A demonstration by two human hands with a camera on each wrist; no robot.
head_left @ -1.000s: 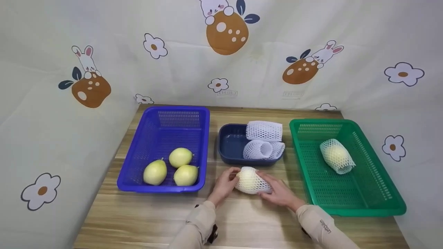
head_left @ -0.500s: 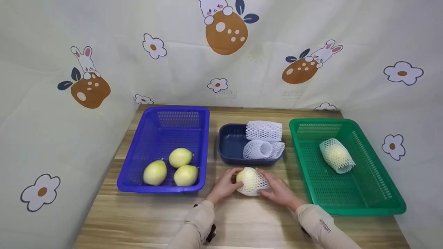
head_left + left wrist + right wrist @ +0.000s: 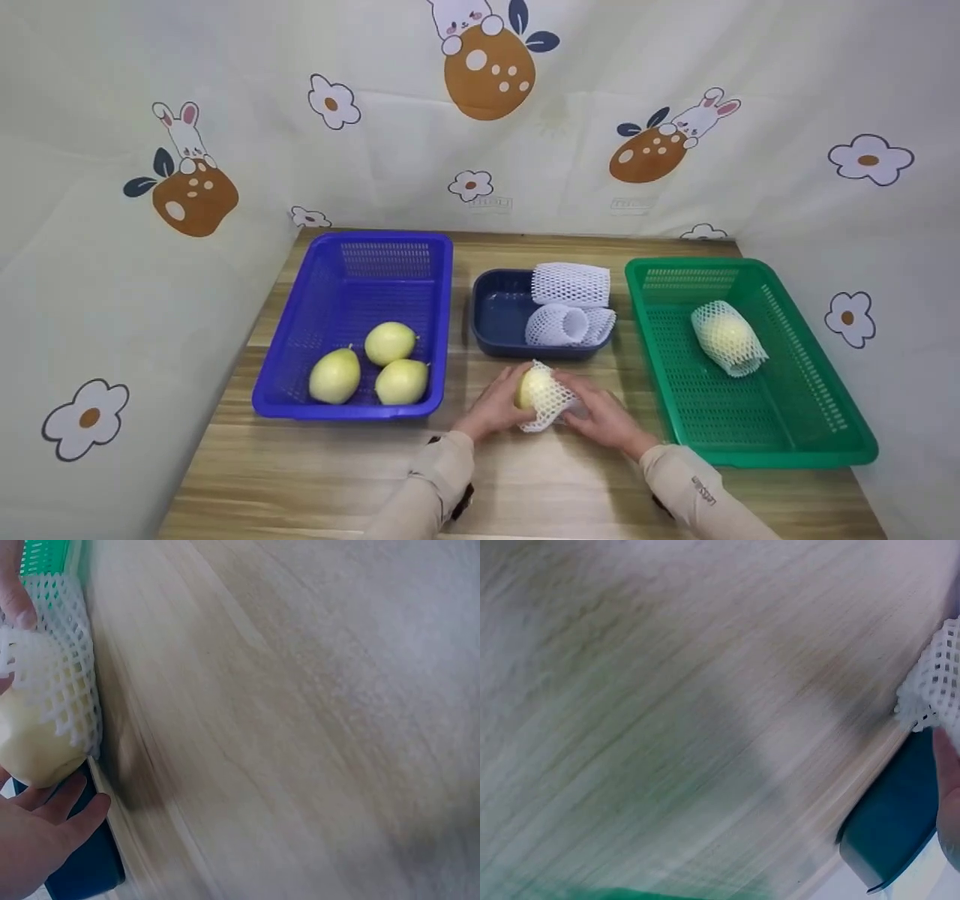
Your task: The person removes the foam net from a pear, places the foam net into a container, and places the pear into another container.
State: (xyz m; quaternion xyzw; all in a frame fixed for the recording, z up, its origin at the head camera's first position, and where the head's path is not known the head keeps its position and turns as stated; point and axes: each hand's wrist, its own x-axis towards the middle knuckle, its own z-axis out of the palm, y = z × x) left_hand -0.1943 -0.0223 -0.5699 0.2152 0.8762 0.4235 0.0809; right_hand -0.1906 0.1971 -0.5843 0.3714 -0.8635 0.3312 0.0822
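Note:
Near the table's middle, a yellow-green pear (image 3: 526, 390) lies partly inside a white foam net sleeve (image 3: 549, 397). My left hand (image 3: 495, 406) grips the pear's bare left end, with fingers and thumb around it. From the other side, my right hand (image 3: 602, 417) holds the sleeve with thumb and fingers. The left wrist view shows the bare end of the pear (image 3: 34, 746) and the net (image 3: 71, 682) covering the rest. Only an edge of the net (image 3: 939, 679) and part of my right hand (image 3: 949, 799) enter the right wrist view.
At left, a blue basket (image 3: 352, 307) holds 3 bare pears (image 3: 390, 343). Behind the hands stands a dark blue tub (image 3: 501, 311) with several foam sleeves (image 3: 571, 283). To the right, a green basket (image 3: 757, 420) contains one netted pear (image 3: 727, 337). A patterned cloth hangs behind the table.
The sleeve's left edge has shifted to the right, baring more of the pear's left end. My left hand has moved further around the pear. The baskets and tub stay in place.

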